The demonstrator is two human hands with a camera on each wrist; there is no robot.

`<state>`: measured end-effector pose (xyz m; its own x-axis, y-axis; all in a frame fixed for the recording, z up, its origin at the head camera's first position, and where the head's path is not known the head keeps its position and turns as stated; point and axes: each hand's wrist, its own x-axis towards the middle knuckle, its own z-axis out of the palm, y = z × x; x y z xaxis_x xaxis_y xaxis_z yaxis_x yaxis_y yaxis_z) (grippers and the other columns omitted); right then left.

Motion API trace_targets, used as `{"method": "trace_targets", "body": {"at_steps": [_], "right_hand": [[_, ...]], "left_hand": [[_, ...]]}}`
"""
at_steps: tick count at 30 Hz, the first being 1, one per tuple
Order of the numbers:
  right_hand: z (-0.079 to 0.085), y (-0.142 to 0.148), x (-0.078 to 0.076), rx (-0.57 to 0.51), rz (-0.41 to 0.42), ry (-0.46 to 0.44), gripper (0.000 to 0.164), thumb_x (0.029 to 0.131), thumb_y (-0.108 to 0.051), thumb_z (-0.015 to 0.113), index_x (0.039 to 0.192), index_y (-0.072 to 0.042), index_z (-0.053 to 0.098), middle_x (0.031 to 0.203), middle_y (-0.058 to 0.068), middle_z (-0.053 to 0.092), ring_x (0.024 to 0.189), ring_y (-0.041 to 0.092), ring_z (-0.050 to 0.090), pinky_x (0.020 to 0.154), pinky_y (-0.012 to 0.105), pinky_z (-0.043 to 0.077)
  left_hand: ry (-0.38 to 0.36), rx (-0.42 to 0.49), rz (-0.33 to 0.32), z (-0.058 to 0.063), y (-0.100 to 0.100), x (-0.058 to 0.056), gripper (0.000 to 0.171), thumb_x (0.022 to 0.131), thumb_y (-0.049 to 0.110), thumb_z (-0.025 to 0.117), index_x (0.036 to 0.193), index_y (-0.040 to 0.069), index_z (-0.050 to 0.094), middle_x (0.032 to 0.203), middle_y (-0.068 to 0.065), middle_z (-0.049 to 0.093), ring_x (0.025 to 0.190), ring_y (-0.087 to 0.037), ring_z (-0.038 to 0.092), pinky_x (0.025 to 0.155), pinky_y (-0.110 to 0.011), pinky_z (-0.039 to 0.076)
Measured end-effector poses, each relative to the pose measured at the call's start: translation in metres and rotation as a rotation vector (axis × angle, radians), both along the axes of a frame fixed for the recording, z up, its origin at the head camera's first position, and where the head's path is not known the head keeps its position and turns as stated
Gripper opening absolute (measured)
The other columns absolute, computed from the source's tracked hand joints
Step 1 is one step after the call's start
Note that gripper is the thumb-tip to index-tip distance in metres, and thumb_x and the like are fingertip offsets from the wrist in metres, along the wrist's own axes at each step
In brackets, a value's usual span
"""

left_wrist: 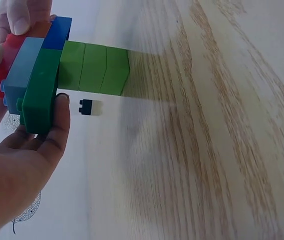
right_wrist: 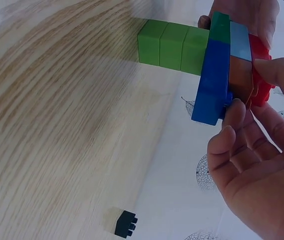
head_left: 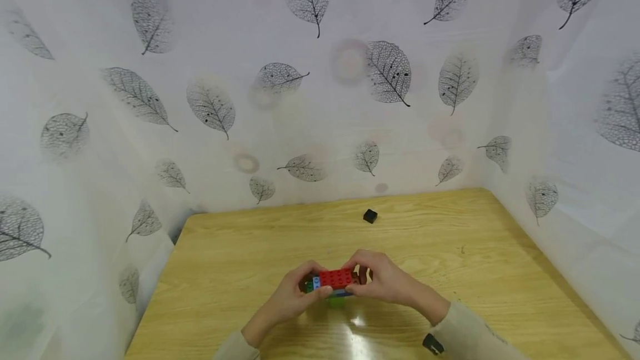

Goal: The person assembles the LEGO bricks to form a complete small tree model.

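Observation:
Both hands hold a toy brick model over the wooden table. Its base is a column of three lime green bricks (right_wrist: 172, 47). Across that column lie a dark green brick (left_wrist: 42, 92) and a blue brick (right_wrist: 212, 80). A light blue brick (left_wrist: 26, 70) and an orange-brown brick (right_wrist: 240, 77) form the layer above, and a red studded brick (head_left: 336, 278) tops it. My left hand (head_left: 290, 293) grips the dark green end, fingers behind it and thumb along the near side. My right hand (head_left: 385, 279) pinches the other end, around the red and orange-brown bricks.
A small black brick (head_left: 370, 215) lies near the far edge of the wooden table (head_left: 240, 243). Behind and beside the table hangs white cloth (head_left: 320, 121) printed with dark leaves.

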<state>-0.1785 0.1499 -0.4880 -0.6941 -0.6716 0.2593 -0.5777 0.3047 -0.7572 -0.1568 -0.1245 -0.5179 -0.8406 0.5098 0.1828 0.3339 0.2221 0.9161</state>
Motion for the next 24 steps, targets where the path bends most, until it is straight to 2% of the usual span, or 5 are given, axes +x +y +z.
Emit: {"method": "trace_targets", "body": {"at_steps": [7, 12, 15, 19, 24], "right_hand": [[0.001, -0.003, 0.002, 0.032, -0.030, 0.000, 0.031, 0.090, -0.014, 0.081, 0.118, -0.019, 0.068, 0.101, -0.004, 0.067, 0.077, 0.006, 0.063, 0.062, 0.022, 0.054], [0.003, -0.003, 0.004, 0.041, -0.035, -0.023, 0.033, 0.089, -0.014, 0.081, 0.119, -0.019, 0.068, 0.102, -0.004, 0.067, 0.077, 0.005, 0.062, 0.061, 0.022, 0.053], [0.003, -0.001, 0.003, 0.042, -0.024, -0.029, 0.035, 0.091, -0.018, 0.081, 0.123, -0.019, 0.068, 0.104, -0.004, 0.068, 0.078, 0.003, 0.062, 0.062, 0.023, 0.053], [0.004, 0.003, -0.004, 0.014, -0.025, -0.048, 0.034, 0.097, -0.024, 0.077, 0.129, -0.018, 0.067, 0.109, 0.000, 0.071, 0.080, 0.002, 0.062, 0.064, 0.027, 0.055], [0.004, 0.009, -0.020, 0.003, -0.127, -0.002, 0.031, 0.100, -0.027, 0.074, 0.129, -0.017, 0.068, 0.114, 0.004, 0.071, 0.081, 0.004, 0.061, 0.066, 0.026, 0.054]], "left_hand": [[0.040, -0.032, 0.019, 0.000, -0.001, 0.002, 0.025, 0.102, 0.019, 0.071, 0.126, 0.018, 0.064, 0.111, -0.008, 0.074, 0.087, -0.004, 0.064, 0.072, -0.026, 0.056], [0.073, -0.013, 0.000, 0.000, -0.001, 0.003, 0.027, 0.101, 0.017, 0.070, 0.127, 0.017, 0.062, 0.111, -0.011, 0.075, 0.088, -0.004, 0.066, 0.071, -0.027, 0.058], [0.062, -0.009, -0.010, -0.001, -0.001, 0.002, 0.027, 0.102, 0.017, 0.070, 0.128, 0.018, 0.062, 0.112, -0.012, 0.075, 0.089, -0.005, 0.066, 0.072, -0.027, 0.058], [0.040, -0.023, -0.014, 0.000, 0.000, 0.002, 0.027, 0.103, 0.019, 0.069, 0.129, 0.019, 0.062, 0.114, -0.012, 0.075, 0.091, -0.005, 0.067, 0.073, -0.028, 0.059], [0.026, -0.036, -0.010, 0.001, 0.001, 0.001, 0.027, 0.103, 0.020, 0.069, 0.129, 0.020, 0.062, 0.116, -0.011, 0.074, 0.093, -0.006, 0.068, 0.075, -0.027, 0.058]]}}
